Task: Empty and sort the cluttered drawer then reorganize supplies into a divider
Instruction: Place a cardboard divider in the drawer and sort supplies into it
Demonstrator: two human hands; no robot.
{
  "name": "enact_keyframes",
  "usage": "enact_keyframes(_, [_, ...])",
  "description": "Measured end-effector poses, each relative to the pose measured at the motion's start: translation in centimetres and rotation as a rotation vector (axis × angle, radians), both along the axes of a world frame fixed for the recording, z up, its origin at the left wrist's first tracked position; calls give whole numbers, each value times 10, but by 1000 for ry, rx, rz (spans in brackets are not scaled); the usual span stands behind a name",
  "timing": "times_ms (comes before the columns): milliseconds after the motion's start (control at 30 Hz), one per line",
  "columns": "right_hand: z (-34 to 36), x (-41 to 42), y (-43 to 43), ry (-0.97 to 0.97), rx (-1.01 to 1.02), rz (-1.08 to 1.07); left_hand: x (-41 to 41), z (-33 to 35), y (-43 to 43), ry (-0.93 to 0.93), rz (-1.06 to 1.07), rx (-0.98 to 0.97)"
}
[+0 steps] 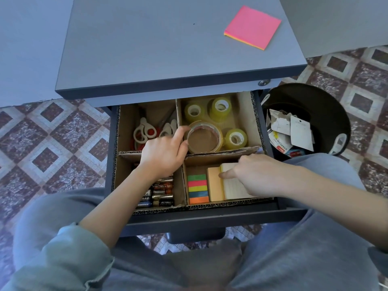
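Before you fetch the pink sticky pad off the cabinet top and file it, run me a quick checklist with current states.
1. Pink sticky pad lying free on the cabinet top: ok.
2. A hand free to fetch it: not ok. The left hand holds the large tape roll, and the right hand is on the lined pad.
3. Large tape roll inside the tape compartment: ok.
4. Room for the pink pad beside the orange pad and colour flags: cannot tell.
5. Batteries and scissors in separate compartments: ok.
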State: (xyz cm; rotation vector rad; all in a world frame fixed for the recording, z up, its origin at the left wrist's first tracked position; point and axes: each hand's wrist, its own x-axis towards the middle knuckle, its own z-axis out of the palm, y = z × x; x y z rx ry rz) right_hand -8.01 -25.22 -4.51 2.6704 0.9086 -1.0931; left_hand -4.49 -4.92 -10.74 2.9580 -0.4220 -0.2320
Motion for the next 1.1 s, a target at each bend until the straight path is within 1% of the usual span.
enact_keyframes(300, [-10, -3, -12, -12, -13, -7, 0, -2, 1, -2, -13, 9])
enact_keyframes(467, [-11, -4, -9, -90, 102, 3, 0, -2, 1, -5, -12, 25])
enact_keyframes(633, [-20, -11, -6, -63, -6, 4, 0, 0, 0, 5, -18, 38])
enact_keyframes(800, [-16, -12, 0, -54, 5, -6, 0, 4, 0, 49, -15, 29])
enact_keyframes(867, [-11, -11, 2, -76, 53, -52, -1, 5, 0, 63, -11, 9])
enact_keyframes(1100, [14, -9, -7, -226, 333, -264, -7, 8, -2, 91, 20, -49])
